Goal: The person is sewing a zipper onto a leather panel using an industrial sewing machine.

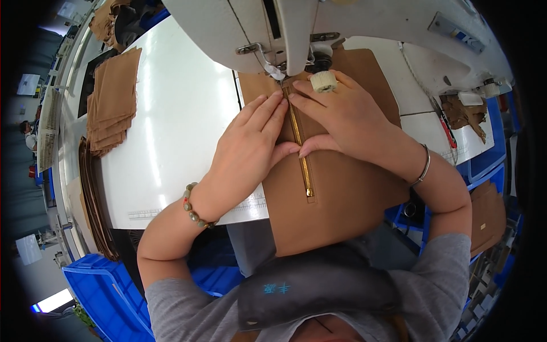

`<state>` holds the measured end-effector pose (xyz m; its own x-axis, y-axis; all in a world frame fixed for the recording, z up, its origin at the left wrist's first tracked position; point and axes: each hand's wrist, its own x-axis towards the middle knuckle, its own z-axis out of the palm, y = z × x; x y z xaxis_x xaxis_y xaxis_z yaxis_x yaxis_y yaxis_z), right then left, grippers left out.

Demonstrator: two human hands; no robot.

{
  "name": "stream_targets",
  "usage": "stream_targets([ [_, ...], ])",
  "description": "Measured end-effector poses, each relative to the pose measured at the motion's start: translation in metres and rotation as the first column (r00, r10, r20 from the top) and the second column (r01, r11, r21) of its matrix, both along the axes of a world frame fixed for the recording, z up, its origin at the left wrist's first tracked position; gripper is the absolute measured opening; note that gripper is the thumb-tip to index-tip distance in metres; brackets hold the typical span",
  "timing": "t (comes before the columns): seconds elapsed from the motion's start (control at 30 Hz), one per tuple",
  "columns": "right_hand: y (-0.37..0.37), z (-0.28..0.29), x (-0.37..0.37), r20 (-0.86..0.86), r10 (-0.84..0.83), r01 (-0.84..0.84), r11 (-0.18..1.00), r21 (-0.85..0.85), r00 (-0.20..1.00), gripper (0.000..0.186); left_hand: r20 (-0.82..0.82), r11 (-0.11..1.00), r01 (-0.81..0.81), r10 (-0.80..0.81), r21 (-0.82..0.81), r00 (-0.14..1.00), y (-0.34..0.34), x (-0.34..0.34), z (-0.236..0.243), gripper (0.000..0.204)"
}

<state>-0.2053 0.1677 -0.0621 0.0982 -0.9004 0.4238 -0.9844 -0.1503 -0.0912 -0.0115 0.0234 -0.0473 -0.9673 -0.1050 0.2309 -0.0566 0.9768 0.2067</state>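
A brown leather-like panel [342, 194] lies under the head of a white sewing machine [256, 25], its near end hanging past the table edge. A gold-toothed zipper [303, 165] runs lengthwise in a slot in it, with the slider at the near end. My left hand [250, 134] rests flat on the panel left of the zipper, fingertips close to the needle area. My right hand [342, 111] lies on the right side, fingers spread, partly behind the machine's cream knob [323, 81]. Both thumbs meet over the zipper. Neither hand grips anything.
A stack of brown pieces [114, 97] lies on the white table [171, 131] at the left. Brown scraps [464, 114] and a red-handled tool [447, 131] sit at the right. Blue bins [108, 290] stand below the table; more brown panels [487, 219] are at the lower right.
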Motion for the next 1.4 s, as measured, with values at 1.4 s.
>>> stream_targets([
  [1.4,-0.0047,0.0017,-0.0045,-0.035,-0.024,0.026,0.999,0.048,0.999,0.080,-0.071,0.998,0.007,-0.011,-0.061,0.997,-0.0044,-0.0084,-0.0017,0.069],
])
